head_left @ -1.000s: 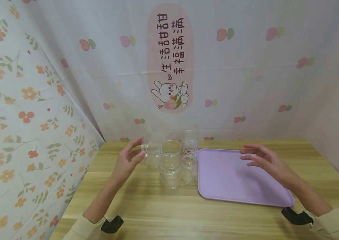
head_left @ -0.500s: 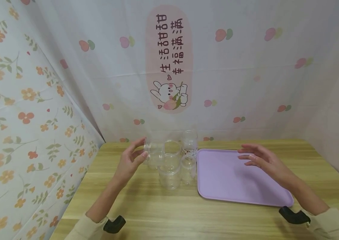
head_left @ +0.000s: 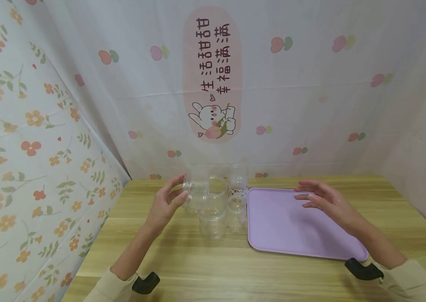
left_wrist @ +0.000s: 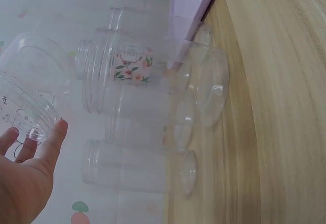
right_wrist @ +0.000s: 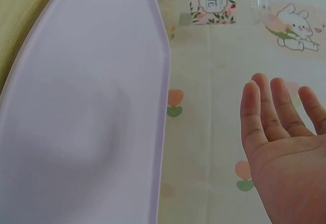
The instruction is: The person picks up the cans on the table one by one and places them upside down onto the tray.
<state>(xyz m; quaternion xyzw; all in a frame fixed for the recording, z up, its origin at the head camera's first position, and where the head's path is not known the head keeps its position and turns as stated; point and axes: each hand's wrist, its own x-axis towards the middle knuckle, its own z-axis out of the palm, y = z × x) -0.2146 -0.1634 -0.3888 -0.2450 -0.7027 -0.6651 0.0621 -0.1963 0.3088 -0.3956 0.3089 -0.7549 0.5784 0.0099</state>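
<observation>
My left hand pinches a clear plastic jar by its threaded neck, thumb in front and fingers behind. The jar lies on its side in the air, its mouth toward the palm; in the left wrist view the fingertips sit on the threads of this jar. Close to its right stand several clear jars, among them a wide one in front, a small one and a tall one with a floral label. My right hand hovers over the purple tray, fingers relaxed and holding nothing.
The tray lies flat on the wood-grain table, right beside the jars. A white printed curtain hangs along the table's back edge, and a flowered cloth hangs on the left. Each wrist wears a black mount.
My left hand has carried the sideways jar a little to the right, so it overlaps the standing jars more. The right hand has drifted slightly left above the tray.
</observation>
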